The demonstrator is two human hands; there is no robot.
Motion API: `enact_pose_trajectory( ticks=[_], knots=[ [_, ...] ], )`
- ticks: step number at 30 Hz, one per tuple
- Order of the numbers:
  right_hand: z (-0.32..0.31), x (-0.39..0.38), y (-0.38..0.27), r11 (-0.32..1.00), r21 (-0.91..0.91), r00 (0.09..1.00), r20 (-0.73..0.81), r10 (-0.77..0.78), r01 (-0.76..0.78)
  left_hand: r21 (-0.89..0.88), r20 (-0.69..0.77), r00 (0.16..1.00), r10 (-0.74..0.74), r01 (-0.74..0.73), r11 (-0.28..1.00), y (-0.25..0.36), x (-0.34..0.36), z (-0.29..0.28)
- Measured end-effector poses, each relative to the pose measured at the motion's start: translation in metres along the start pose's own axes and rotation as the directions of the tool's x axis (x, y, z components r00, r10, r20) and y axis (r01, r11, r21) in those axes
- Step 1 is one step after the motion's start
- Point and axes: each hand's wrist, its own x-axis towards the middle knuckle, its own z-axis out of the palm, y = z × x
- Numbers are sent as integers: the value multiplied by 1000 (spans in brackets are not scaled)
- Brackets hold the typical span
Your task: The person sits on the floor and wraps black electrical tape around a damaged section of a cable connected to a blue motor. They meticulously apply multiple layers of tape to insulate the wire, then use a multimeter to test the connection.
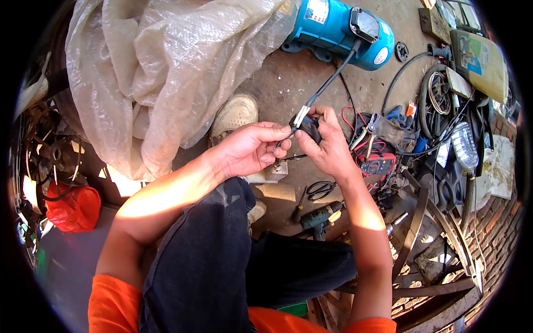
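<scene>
A dark cable runs from the terminal box of a blue electric motor down to my hands. Pale sleeves cover its wires just above my fingers. My left hand pinches the cable's dark lower part between thumb and fingertips, the palm half turned up. Close beside it, my right hand is closed around a black roll that looks like electrical tape, its thumb near the wires. My fingers partly hide the roll and the wire ends.
Translucent plastic sheeting drapes over the upper left. On the floor lie a red multimeter, scissors and a cordless drill. A yellowish jerrycan, cables and metal bars crowd the right side. A red bag sits at left.
</scene>
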Motion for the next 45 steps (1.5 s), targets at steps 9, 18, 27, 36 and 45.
enact_pose_trajectory(
  ticks=[9, 18, 27, 36, 45],
  knots=[
    [20, 18, 31, 891, 435, 985, 158, 68, -131, -188, 57, 991, -123, 132, 973, 0, 2, -12],
    [18, 55, 17, 820, 520, 935, 352, 49, -239, -3, 65, 997, 48, -48, 999, 3, -2, -5],
    [-64, 53, -5, 917, -280, 904, 241, 353, -283, 68, 135, 977, 162, -172, 983, 4, -1, -4],
    [-16, 129, -85, 678, -731, 873, 379, 307, 79, 154, 102, 984, 148, -163, 975, 5, -5, 7],
    [23, 158, -77, 671, -741, 555, 541, 632, -42, 160, 131, 976, 172, -192, 968, 2, -3, 9]
  ],
)
